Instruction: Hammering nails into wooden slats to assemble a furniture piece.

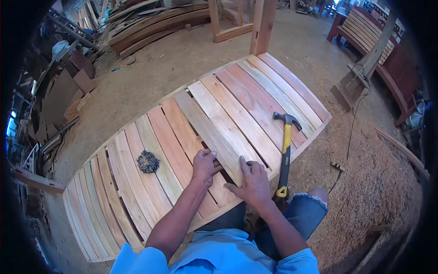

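Observation:
A greyish-brown wooden slat (pixel 214 132) lies across a long wooden frame (pixel 297 154) among several pale and reddish slats. At the slat's left edge is my left hand (pixel 204 168), its fingers curled closed around that edge, the tips partly hidden in the dark gap. My right hand (pixel 253 182) grips the near end of the same slat, with fingers on top and the thumb at its left side. To the right, a claw hammer (pixel 285 148) with a yellow and black handle rests across the slats and overhangs the near rail. A heap of nails (pixel 148 161) sits on the slats to the left.
A wooden post (pixel 263 29) rises by the frame's far end. Stacked boards (pixel 159 25) lie at the back. On the right are a slatted bench (pixel 367 32), a dark cable (pixel 350 137) and wood shavings (pixel 374 182) over the floor.

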`<state>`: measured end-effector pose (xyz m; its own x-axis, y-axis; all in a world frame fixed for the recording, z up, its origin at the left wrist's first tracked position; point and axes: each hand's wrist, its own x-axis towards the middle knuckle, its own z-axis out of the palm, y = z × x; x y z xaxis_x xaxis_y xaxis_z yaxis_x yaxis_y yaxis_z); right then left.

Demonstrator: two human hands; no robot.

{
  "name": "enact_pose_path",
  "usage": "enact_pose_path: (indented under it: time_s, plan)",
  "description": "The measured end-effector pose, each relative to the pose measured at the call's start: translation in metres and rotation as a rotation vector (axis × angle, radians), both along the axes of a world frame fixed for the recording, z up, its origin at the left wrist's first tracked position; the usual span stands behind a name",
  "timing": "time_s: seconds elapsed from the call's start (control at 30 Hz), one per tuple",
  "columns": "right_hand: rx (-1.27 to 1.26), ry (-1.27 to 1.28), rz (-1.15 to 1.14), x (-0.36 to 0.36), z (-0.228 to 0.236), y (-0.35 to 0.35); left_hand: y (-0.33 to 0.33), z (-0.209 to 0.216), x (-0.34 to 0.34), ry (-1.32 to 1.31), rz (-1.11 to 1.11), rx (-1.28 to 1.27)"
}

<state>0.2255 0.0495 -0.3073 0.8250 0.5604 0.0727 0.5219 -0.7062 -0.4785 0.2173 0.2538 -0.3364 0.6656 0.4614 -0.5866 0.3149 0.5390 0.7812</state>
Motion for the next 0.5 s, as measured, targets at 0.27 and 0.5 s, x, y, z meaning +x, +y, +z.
enact_pose_path:
  time_s: [0.27, 0.5]
  plan:
    - [0.154, -0.088, -0.110, -0.027, -0.044, 0.016, 0.022, 0.033, -0.041, -0.065, -0.217, 0.056]
    - [0.238, -0.184, -0.217, -0.040, -0.057, 0.026, 0.133, 0.023, -0.131, -0.053, -0.022, 0.788]
